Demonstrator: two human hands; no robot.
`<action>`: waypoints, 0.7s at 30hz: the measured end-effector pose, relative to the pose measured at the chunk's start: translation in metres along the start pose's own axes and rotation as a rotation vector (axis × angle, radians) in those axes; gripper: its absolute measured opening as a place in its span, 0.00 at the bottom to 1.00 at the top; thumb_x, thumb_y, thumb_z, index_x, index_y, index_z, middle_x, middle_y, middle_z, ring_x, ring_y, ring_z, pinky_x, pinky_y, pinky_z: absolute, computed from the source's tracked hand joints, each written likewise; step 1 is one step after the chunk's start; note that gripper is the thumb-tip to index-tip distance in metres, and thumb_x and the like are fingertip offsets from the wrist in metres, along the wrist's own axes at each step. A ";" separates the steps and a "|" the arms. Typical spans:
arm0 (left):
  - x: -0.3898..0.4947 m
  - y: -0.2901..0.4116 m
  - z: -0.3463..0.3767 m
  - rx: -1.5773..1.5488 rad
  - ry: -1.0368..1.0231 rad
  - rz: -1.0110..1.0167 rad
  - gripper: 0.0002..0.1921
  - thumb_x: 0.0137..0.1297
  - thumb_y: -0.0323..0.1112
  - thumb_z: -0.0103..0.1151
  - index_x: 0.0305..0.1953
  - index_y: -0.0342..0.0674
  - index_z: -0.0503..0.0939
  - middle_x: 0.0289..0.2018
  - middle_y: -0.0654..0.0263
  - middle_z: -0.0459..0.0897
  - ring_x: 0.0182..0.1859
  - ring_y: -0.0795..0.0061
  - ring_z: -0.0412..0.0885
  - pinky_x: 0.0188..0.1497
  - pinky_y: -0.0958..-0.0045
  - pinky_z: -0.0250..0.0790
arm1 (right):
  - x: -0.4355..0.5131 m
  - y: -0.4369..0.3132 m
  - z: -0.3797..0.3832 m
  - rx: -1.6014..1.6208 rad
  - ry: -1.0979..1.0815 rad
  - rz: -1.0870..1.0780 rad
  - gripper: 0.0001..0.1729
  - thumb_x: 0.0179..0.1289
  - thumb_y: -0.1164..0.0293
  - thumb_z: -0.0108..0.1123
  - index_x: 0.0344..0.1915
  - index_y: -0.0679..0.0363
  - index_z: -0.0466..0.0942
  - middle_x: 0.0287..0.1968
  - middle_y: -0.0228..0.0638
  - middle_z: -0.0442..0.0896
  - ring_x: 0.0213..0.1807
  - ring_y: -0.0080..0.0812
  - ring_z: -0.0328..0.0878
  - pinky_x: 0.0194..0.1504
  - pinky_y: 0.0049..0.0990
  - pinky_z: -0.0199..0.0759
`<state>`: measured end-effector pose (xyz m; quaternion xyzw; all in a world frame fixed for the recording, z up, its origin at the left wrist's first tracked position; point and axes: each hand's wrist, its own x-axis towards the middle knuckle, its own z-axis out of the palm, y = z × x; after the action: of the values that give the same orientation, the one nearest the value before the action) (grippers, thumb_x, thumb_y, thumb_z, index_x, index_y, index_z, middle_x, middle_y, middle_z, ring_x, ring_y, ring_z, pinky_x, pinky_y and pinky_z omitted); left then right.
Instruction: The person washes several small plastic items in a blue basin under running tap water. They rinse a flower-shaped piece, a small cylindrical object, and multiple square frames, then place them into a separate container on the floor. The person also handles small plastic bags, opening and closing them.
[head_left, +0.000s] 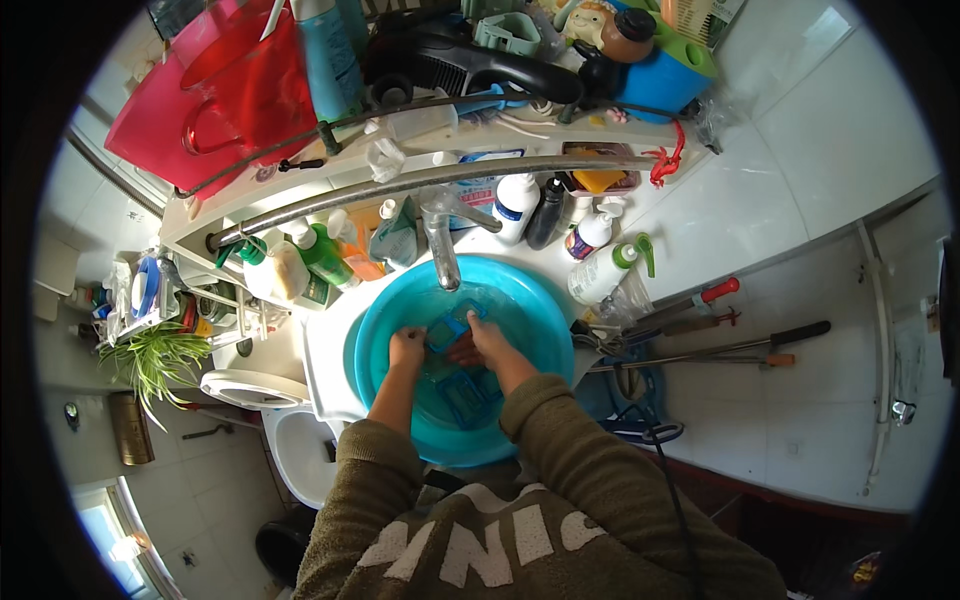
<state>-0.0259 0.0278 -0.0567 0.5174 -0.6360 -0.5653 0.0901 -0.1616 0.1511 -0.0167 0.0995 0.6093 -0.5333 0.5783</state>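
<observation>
A turquoise plastic basin (551, 315) with water in it stands under the faucet (446, 262). Inside it, my right hand (486, 341) grips a small blue plastic frame-like piece (448, 332), thumb on top and fingers below. My left hand (407, 349) is at the piece's left end with its fingers curled; whether they grip it is unclear. Lower in the basin, more blue framed pieces (463, 399) lie in the water, partly hidden by my right forearm.
Pump bottles (600, 274) and a green bottle (330, 259) line the sink's back. A metal rail (450, 174) crosses above, below a crowded shelf with a red pitcher (247, 97) and a black hair dryer (480, 67). Long-handled tools (720, 352) stand at the right, a toilet (259, 386) left.
</observation>
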 end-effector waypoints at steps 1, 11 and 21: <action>0.005 -0.002 -0.003 0.162 0.036 0.092 0.11 0.65 0.38 0.57 0.36 0.35 0.81 0.26 0.64 0.80 0.26 0.71 0.77 0.28 0.71 0.70 | 0.002 -0.001 0.000 -0.002 0.073 -0.073 0.21 0.68 0.58 0.51 0.45 0.67 0.69 0.32 0.48 0.80 0.27 0.43 0.83 0.22 0.36 0.79; -0.015 0.026 0.025 -0.687 0.002 -0.450 0.14 0.73 0.41 0.41 0.45 0.36 0.72 0.33 0.58 0.78 0.30 0.65 0.77 0.34 0.62 0.75 | 0.013 0.001 0.006 -0.110 0.229 -0.112 0.18 0.70 0.61 0.45 0.41 0.67 0.73 0.34 0.51 0.81 0.26 0.46 0.82 0.25 0.41 0.78; -0.017 0.044 -0.011 -0.253 -0.159 -0.307 0.24 0.73 0.52 0.38 0.48 0.34 0.75 0.40 0.54 0.79 0.31 0.67 0.81 0.29 0.70 0.76 | 0.006 -0.006 0.003 -1.192 0.447 -0.263 0.35 0.72 0.48 0.30 0.35 0.63 0.80 0.42 0.51 0.81 0.47 0.54 0.76 0.46 0.50 0.71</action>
<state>-0.0352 0.0261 -0.0098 0.5465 -0.4789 -0.6868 0.0166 -0.1665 0.1435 -0.0172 -0.2053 0.9136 -0.1364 0.3234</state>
